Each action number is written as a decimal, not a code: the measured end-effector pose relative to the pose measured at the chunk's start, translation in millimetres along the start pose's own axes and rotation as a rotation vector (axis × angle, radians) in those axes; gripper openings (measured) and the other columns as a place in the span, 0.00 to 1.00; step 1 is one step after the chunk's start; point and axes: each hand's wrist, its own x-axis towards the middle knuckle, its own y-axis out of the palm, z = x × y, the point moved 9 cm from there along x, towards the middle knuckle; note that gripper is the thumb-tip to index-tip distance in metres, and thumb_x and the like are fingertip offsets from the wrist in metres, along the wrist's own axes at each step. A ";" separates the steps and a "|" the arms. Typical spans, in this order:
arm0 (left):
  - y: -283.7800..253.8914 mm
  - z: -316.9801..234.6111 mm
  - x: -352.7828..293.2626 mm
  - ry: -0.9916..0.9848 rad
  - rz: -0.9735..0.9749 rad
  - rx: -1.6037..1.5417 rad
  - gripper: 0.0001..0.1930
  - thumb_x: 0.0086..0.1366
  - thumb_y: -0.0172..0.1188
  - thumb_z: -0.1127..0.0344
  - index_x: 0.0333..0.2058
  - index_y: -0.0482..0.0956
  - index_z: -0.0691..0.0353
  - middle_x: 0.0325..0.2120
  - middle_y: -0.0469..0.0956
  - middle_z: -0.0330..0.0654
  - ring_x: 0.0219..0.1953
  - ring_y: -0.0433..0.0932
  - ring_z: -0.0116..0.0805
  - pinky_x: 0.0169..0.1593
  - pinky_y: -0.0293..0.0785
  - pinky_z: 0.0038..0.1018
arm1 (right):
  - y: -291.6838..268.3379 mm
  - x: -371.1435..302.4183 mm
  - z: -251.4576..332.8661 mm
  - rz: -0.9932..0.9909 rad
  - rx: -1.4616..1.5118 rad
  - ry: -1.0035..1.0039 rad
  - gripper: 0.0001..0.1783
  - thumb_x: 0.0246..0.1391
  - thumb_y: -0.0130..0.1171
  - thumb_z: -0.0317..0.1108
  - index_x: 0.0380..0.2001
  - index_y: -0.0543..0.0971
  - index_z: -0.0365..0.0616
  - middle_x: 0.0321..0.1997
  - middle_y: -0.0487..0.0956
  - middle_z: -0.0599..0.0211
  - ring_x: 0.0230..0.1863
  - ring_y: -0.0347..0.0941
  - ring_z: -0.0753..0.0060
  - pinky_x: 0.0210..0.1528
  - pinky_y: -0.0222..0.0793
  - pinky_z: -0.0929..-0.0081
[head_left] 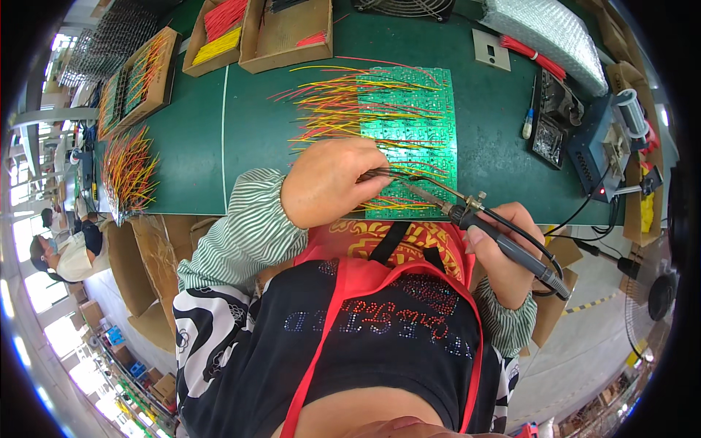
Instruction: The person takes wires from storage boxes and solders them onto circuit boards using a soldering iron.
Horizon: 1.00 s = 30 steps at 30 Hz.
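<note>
A green panel of circuit boards (pixel 447 164) lies near the front edge of the table. Rows of red and yellow wires (pixel 328 109) stick out from it to the left. My left hand (pixel 325 182) is closed in a pinch on several thin black wires (pixel 374 173) over the panel's lower left part. My right hand (pixel 504 274) grips a soldering iron (pixel 526 259) with a thin feed tube (pixel 515 228) fixed along it. The iron's tip points left at the panel, close to my left fingertips; whether it touches cannot be made out.
Cardboard trays of cut wires (pixel 215 51) stand at the back left. A pile of wired pieces (pixel 130 171) lies at the left edge. On the right are a soldering station (pixel 595 157), a solder spool (pixel 630 113), a black tray (pixel 549 135) and bubble wrap (pixel 548 36). A person (pixel 73 248) sits far left.
</note>
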 end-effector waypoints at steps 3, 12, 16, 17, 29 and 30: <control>-0.1 0.2 0.2 -0.002 0.002 0.002 0.08 0.54 0.60 0.66 0.28 0.76 0.65 0.24 0.74 0.45 0.30 0.74 0.44 0.32 0.70 0.35 | 1.4 1.9 -2.0 0.003 0.011 -0.005 0.09 0.39 0.63 0.23 0.26 0.74 0.37 0.22 0.78 0.68 0.23 0.71 0.85 0.27 0.68 0.84; 0.9 1.4 2.4 -0.020 0.030 -0.010 0.08 0.55 0.59 0.65 0.27 0.76 0.64 0.24 0.74 0.45 0.29 0.74 0.44 0.32 0.69 0.36 | 1.3 2.4 2.1 0.024 -0.067 -0.043 0.09 0.38 0.62 0.24 0.26 0.74 0.36 0.22 0.78 0.67 0.24 0.72 0.84 0.28 0.69 0.83; 1.5 0.8 3.1 -0.011 0.032 0.000 0.08 0.55 0.59 0.65 0.27 0.76 0.64 0.24 0.74 0.45 0.29 0.74 0.44 0.32 0.69 0.36 | -6.8 -0.9 2.9 -0.019 0.017 -0.019 0.09 0.38 0.63 0.24 0.26 0.74 0.36 0.22 0.78 0.68 0.24 0.72 0.84 0.29 0.69 0.83; 1.4 0.6 3.2 -0.010 0.032 0.001 0.08 0.55 0.59 0.65 0.27 0.76 0.64 0.24 0.74 0.45 0.29 0.74 0.44 0.32 0.69 0.36 | -9.5 -1.1 5.4 -0.029 -0.003 -0.035 0.09 0.38 0.63 0.24 0.26 0.75 0.36 0.23 0.78 0.68 0.24 0.72 0.84 0.29 0.69 0.83; -63.1 -10.1 -5.1 -0.074 -0.385 0.306 0.05 0.53 0.61 0.69 0.27 0.77 0.64 0.23 0.74 0.44 0.27 0.75 0.41 0.31 0.70 0.31 | -24.2 -7.3 1.7 -0.075 -0.073 -0.026 0.10 0.37 0.63 0.24 0.26 0.75 0.36 0.22 0.77 0.68 0.24 0.71 0.84 0.29 0.67 0.84; -49.3 -15.3 -0.9 -0.013 -0.311 0.226 0.05 0.53 0.61 0.69 0.27 0.76 0.64 0.23 0.74 0.44 0.27 0.75 0.42 0.31 0.70 0.32 | -25.9 -7.5 0.6 -0.086 -0.084 -0.020 0.10 0.37 0.64 0.24 0.26 0.74 0.36 0.22 0.77 0.69 0.24 0.71 0.84 0.29 0.67 0.84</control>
